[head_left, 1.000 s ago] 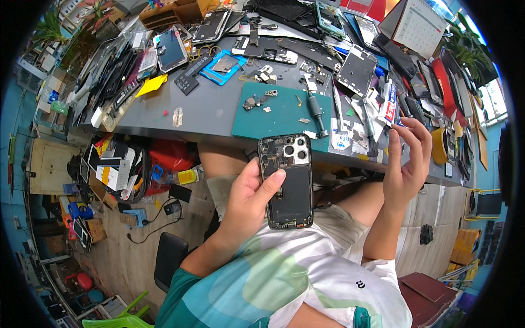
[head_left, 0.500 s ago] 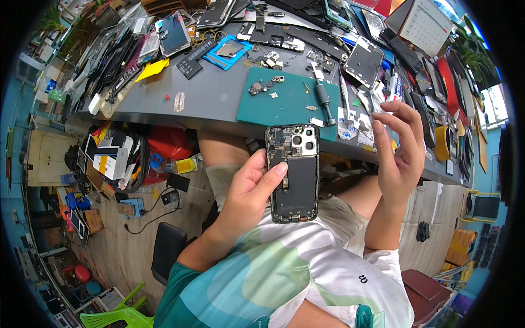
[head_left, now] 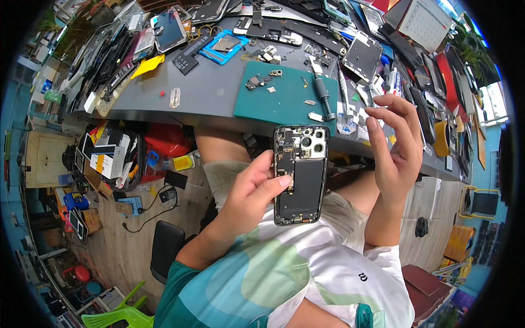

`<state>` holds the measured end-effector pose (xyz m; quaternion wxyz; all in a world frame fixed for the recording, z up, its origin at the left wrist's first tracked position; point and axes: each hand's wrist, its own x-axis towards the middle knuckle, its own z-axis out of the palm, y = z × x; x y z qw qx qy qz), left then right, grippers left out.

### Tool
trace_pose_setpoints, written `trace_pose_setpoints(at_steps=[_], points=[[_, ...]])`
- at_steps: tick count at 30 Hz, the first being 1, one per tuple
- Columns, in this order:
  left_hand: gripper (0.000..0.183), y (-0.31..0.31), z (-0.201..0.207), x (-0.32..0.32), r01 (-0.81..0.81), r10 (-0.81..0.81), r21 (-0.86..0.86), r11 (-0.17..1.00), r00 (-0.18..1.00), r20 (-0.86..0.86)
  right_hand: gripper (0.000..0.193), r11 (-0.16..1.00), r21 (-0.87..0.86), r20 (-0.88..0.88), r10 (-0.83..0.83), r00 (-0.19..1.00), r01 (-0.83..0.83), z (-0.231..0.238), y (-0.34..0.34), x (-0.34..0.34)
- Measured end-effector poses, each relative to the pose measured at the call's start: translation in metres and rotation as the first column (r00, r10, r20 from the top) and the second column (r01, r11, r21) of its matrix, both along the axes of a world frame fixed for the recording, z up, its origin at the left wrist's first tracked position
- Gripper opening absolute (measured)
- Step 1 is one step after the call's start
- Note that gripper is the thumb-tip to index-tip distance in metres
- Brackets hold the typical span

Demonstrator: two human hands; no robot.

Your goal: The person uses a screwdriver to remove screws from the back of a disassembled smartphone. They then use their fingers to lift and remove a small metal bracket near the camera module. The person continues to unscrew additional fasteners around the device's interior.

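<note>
My left hand holds an opened smartphone body, its thumb lying on the inner parts at the left side. The phone has no screen on, so a black battery, small boards and a cluster of three camera openings show. It is upright over my lap, just in front of the desk edge. My right hand is raised to the right of the phone, fingers bent and apart, with nothing visible in it. Behind the phone lies a green work mat with small parts and a grey-handled screwdriver on it.
Loose phone parts and a blue frame crowd the back of the grey desk. Stacks of phones and housings stand on both sides. A desk calendar is at the back right. A black chair and a bright green chair stand lower left.
The phone has shifted slightly right in the picture with my left hand, and its thumb sits a little lower. My right hand has moved slightly left and up, keeping the same shape.
</note>
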<state>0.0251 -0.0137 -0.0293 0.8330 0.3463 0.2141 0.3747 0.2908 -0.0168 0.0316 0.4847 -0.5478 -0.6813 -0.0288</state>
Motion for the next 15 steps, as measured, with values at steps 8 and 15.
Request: trace_pose_setpoints(at_steps=[8, 15], points=[[0.056, 0.0005, 0.0024, -0.0014, 0.04, -0.041, 0.015, 0.999, 0.998, 0.047, 0.016, 1.0, -0.002, 0.016, -0.007, 1.0, 0.007, -0.0002, -0.0016, 0.002], [0.053, 0.0006, 0.0032, 0.0006, 0.048, -0.048, 0.01, 0.999, 0.999, 0.012, 0.015, 1.0, -0.001, 0.011, -0.011, 1.0, 0.011, -0.0003, -0.0024, 0.0018]])
